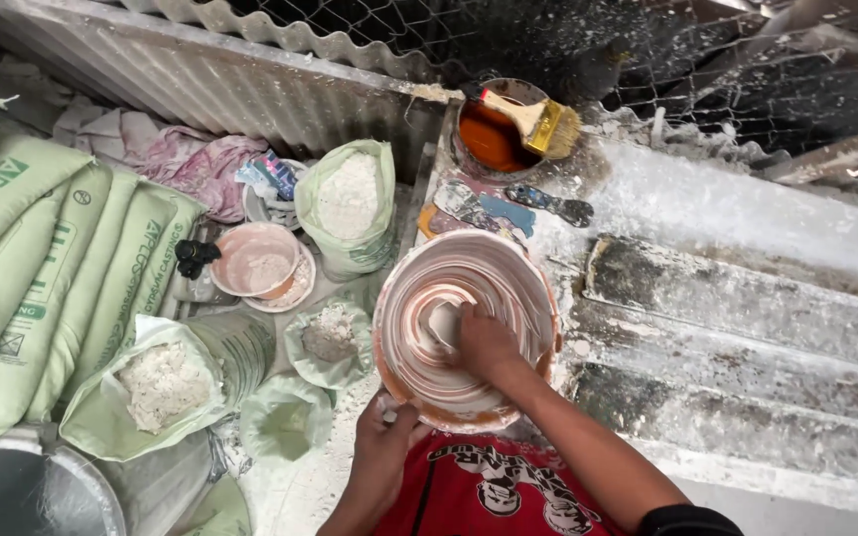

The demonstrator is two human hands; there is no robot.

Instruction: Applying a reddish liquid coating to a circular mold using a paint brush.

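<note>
A round orange bowl [538, 288] smeared with swirls of white plaster sits tilted against my lap at the table's near edge. My right hand [487, 342] is inside the bowl, fingers pressed into the wet white mix near its centre. My left hand [387, 442] grips the bowl's near-left rim from below, thumb over the edge.
A tin of orange-brown liquid [489, 139] with a paintbrush [540, 121] across it stands behind the bowl, with putty knives [508, 206] beside it. To the left stand open bags of white powder [350, 199], a pink bowl [255, 260], stacked green sacks [42, 278] and a metal bucket [22, 486].
</note>
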